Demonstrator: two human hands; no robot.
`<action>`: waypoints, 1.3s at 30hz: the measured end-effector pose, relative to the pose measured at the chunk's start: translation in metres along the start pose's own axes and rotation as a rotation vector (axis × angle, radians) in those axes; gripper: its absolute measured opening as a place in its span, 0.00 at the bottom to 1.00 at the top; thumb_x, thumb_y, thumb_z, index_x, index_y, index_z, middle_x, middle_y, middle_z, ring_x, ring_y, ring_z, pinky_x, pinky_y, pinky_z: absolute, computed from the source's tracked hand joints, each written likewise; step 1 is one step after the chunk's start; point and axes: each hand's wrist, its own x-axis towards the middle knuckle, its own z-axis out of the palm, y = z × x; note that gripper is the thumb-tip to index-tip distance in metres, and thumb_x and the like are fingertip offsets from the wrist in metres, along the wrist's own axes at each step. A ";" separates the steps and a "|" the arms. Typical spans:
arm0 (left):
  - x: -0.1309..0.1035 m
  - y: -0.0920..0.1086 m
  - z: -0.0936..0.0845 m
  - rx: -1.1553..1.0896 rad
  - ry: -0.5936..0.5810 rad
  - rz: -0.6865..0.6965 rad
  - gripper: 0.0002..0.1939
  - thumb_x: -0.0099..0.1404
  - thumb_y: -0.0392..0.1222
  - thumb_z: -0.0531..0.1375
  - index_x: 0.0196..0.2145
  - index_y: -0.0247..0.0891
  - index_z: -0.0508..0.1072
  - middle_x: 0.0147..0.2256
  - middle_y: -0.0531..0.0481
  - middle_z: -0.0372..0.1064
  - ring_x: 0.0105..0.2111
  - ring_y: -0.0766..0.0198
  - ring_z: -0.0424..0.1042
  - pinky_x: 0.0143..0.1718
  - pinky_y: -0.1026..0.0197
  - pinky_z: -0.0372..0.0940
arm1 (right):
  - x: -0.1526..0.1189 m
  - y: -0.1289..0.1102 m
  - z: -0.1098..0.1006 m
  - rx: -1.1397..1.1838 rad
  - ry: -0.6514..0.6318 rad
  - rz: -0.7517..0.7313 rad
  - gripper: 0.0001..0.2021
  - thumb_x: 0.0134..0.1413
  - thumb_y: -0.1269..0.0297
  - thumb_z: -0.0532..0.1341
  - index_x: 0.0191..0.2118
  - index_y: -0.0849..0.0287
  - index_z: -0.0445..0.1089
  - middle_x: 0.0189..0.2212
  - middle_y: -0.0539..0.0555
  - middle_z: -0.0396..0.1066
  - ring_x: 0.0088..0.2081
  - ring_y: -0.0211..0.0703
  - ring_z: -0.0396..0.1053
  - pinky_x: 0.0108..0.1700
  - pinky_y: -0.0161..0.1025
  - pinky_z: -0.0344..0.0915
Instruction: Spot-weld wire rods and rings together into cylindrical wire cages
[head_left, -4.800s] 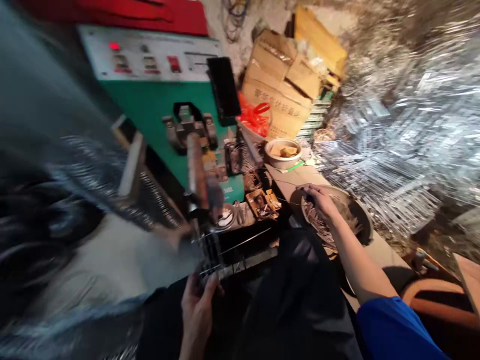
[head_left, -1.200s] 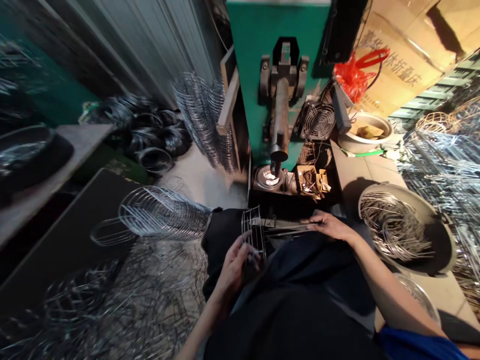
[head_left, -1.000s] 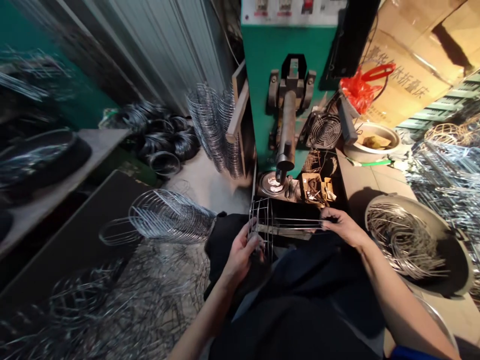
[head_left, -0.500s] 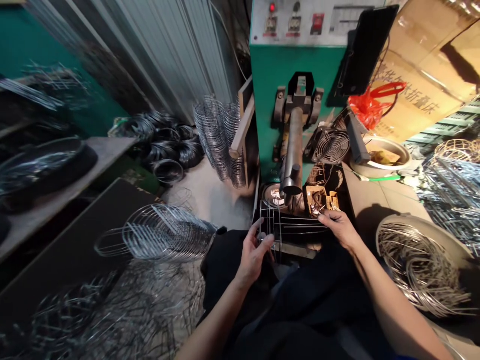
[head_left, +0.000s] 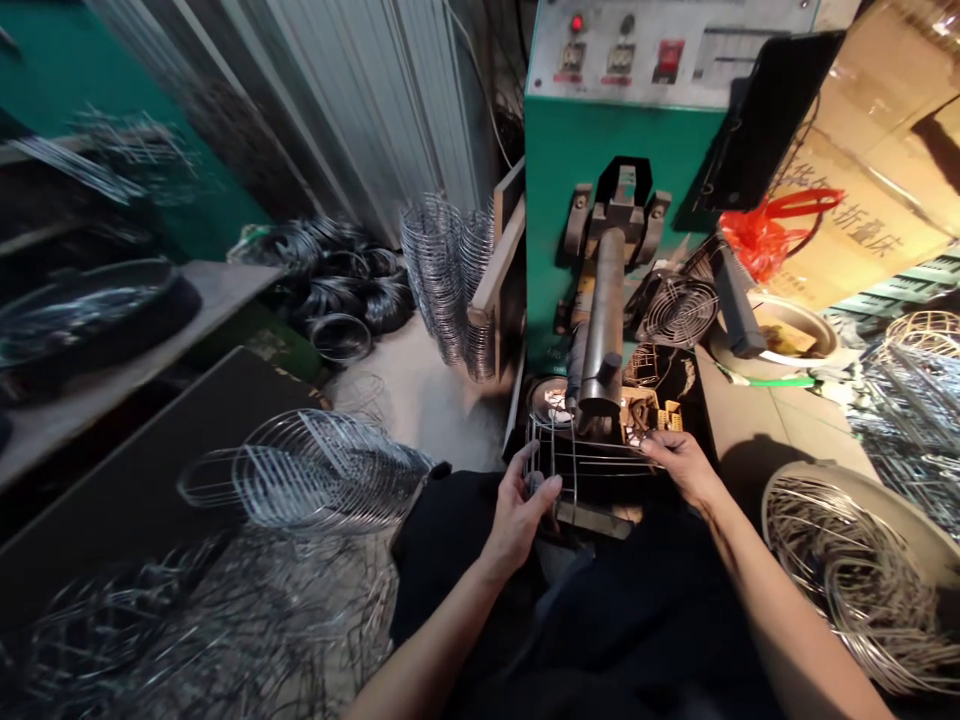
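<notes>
A small wire frame [head_left: 574, 460] with long thin rods hangs just below the metal cylinder [head_left: 604, 330] of a green machine [head_left: 555, 150]. My left hand [head_left: 519, 505] is curled around the frame's left end, thumb and fingers on its wires. At the right end of the rods, my right hand [head_left: 679, 465] pinches with thumb and forefinger. Behind the frame stand a round dish [head_left: 550, 398] and a yellow basket [head_left: 670, 415].
Stacked wire rings [head_left: 315, 470] lie at my left, and more rings [head_left: 442, 280] stand by a wooden bar [head_left: 496, 262]. A basin [head_left: 817, 470] of wire pieces is at the right. Dark wire coils [head_left: 341, 290] rest behind left.
The view has shifted, so the machine appears further right. The wire frame and both hands have moved slightly right in the picture, the frame still held between them.
</notes>
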 end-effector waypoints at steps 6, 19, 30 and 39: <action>0.006 0.000 0.003 -0.004 0.007 0.008 0.37 0.58 0.48 0.70 0.62 0.42 0.62 0.25 0.60 0.55 0.22 0.74 0.56 0.21 0.72 0.60 | 0.005 -0.005 -0.003 -0.002 0.008 -0.002 0.32 0.46 0.41 0.69 0.17 0.56 0.48 0.19 0.45 0.44 0.24 0.35 0.42 0.28 0.37 0.41; 0.012 0.004 0.005 -0.007 -0.035 0.008 0.39 0.57 0.50 0.69 0.62 0.44 0.60 0.25 0.61 0.55 0.20 0.74 0.58 0.20 0.70 0.61 | 0.009 -0.015 -0.004 0.013 -0.001 -0.002 0.33 0.43 0.41 0.70 0.16 0.57 0.50 0.18 0.45 0.46 0.23 0.35 0.43 0.27 0.37 0.41; 0.016 0.001 0.007 -0.022 -0.050 0.002 0.36 0.59 0.48 0.69 0.61 0.42 0.60 0.26 0.61 0.55 0.20 0.74 0.59 0.21 0.70 0.63 | 0.007 -0.018 -0.011 -0.002 0.027 -0.038 0.26 0.49 0.47 0.69 0.19 0.57 0.56 0.19 0.45 0.51 0.23 0.35 0.48 0.28 0.37 0.47; 0.010 0.002 0.011 0.014 -0.030 0.010 0.41 0.59 0.53 0.68 0.64 0.38 0.57 0.24 0.60 0.64 0.19 0.71 0.63 0.20 0.66 0.66 | -0.036 -0.017 0.017 -0.280 0.277 -0.424 0.14 0.60 0.54 0.61 0.28 0.56 0.67 0.36 0.55 0.67 0.42 0.50 0.65 0.47 0.45 0.61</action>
